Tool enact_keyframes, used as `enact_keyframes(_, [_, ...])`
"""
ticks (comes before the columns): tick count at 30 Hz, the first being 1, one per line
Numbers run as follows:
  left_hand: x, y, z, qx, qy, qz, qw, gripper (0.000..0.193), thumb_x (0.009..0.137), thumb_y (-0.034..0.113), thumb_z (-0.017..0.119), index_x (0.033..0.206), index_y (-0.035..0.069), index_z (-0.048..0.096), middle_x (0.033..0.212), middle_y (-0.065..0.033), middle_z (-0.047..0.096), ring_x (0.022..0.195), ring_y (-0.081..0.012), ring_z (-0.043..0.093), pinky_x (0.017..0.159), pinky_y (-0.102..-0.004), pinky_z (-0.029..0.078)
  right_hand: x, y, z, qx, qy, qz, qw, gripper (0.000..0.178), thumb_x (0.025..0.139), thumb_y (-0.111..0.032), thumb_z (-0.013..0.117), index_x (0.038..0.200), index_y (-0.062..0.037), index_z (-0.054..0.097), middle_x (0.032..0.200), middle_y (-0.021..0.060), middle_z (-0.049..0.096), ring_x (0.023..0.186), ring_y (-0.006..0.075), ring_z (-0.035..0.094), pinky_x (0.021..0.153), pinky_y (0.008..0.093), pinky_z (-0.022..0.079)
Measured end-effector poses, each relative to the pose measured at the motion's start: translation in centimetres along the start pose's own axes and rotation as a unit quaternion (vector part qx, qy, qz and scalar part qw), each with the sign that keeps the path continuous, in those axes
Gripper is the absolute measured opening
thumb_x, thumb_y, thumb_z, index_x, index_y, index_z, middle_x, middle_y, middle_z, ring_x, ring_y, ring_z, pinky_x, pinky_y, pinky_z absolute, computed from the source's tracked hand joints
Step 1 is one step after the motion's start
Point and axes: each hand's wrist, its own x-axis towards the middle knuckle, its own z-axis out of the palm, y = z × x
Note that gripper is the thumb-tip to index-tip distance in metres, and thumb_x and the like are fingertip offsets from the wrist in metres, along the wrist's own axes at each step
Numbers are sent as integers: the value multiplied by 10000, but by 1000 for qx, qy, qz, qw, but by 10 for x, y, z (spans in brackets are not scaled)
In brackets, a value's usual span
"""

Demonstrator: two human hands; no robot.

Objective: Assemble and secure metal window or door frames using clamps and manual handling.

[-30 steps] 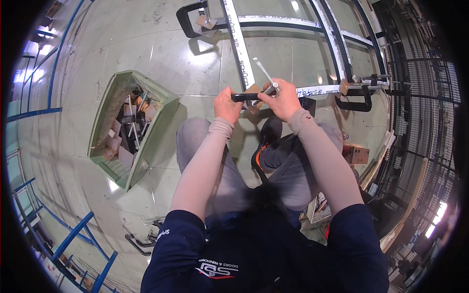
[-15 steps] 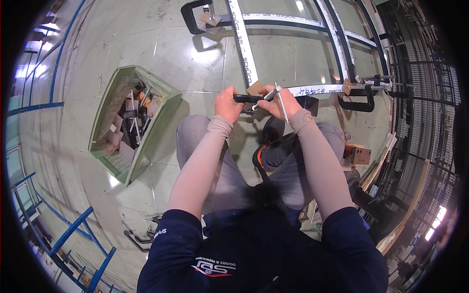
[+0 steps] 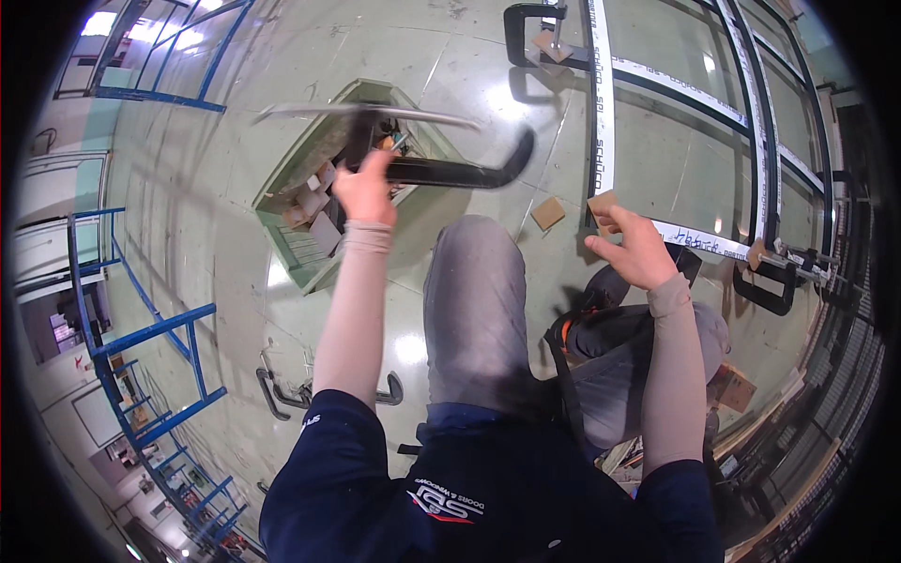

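My left hand (image 3: 366, 190) is closed round a black G-clamp (image 3: 460, 173) with a long silver screw, blurred by motion. It holds the clamp above the green box (image 3: 427, 117), which contains more clamps and small flat pads. My right hand (image 3: 635, 246) is at the near left corner of a dark frame (image 3: 603, 103) covered with white printed tape. Its thumb stands apart from the fingers, whose tips overlap a brown square pad (image 3: 603, 200) on that corner; whether they touch it is unclear. Another brown pad (image 3: 547, 214) lies on the floor between box and frame.
Clamps remain on the frame's far left corner (image 3: 514, 38) and near right corner (image 3: 765, 289). More clamps (image 3: 282, 394) lie on the floor at lower left. Blue metal racks (image 3: 155, 328) stand along the left. My bent knee (image 3: 476, 291) is between my arms.
The clamp has come away from the frame corner, and my left hand has carried it left over the box. My right hand has let go of it. My view has turned left.
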Motion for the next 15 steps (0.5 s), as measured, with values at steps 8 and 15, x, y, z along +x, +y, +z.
enact_keyframes(8, [125,-48,-130,-179,136,-119,967,149,728,133,656,824,74,558,769,-69,589,721,-257,604,649,-394,522,1,-10,7,-32,-39,1,999,433,795,-317,663,1141,-75,569,1038,139,625,945,291,599,825,378,474])
enact_keyframes(15, [196,-110,-239,-29,137,-280,950,253,767,286,531,907,84,590,920,-111,660,859,-294,649,820,-452,516,13,-3,-29,113,267,-44,956,305,810,-205,677,1021,3,601,834,119,642,771,212,622,710,313,489])
